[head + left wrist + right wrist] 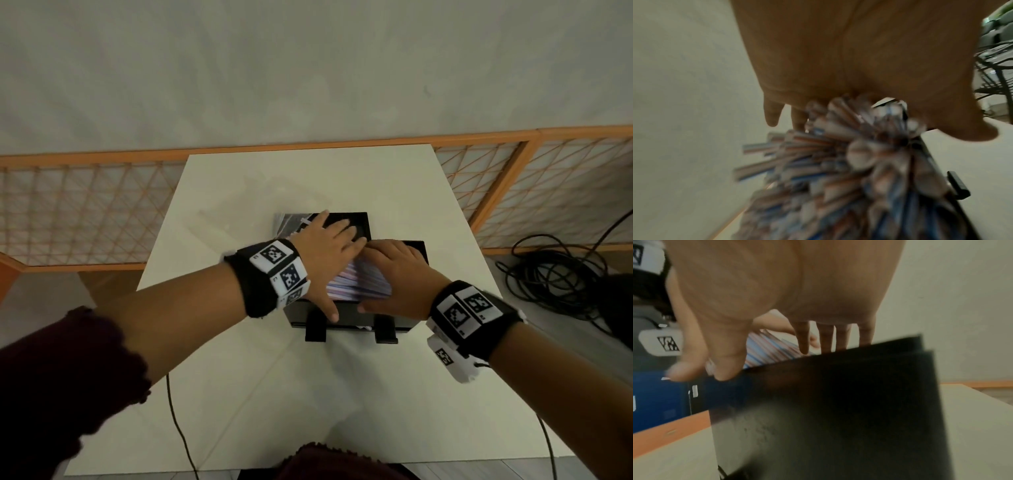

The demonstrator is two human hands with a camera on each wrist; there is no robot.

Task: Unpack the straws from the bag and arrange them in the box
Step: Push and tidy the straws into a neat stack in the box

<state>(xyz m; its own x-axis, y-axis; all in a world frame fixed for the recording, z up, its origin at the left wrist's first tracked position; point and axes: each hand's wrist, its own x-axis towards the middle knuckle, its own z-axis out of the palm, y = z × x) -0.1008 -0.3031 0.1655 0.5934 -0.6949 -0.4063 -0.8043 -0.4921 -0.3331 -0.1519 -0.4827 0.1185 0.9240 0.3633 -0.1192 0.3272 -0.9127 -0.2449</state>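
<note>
A black box [308,310] stands mid-table, filled with striped straws [356,281] lying side by side. My left hand [329,253] lies flat over the straws' left part, fingers straight and reaching toward the raised black lid [352,219] behind. Beside it my right hand [394,270] presses flat on the straws' right part, its thumb at the box's front rim. In the left wrist view the palm [838,56] covers the blurred straw ends [828,162]. In the right wrist view straight fingers [826,337] reach down past the box wall [828,402] onto the straws [768,350]. A clear bag [236,209] shows faintly at the back left.
The white table [342,394] is small, and two black tabs [315,329] stick out from the box's front. An orange lattice fence [85,205] runs behind. Coiled black cables [555,274] lie on the floor at the right. A thin cable [178,428] crosses the table's front left.
</note>
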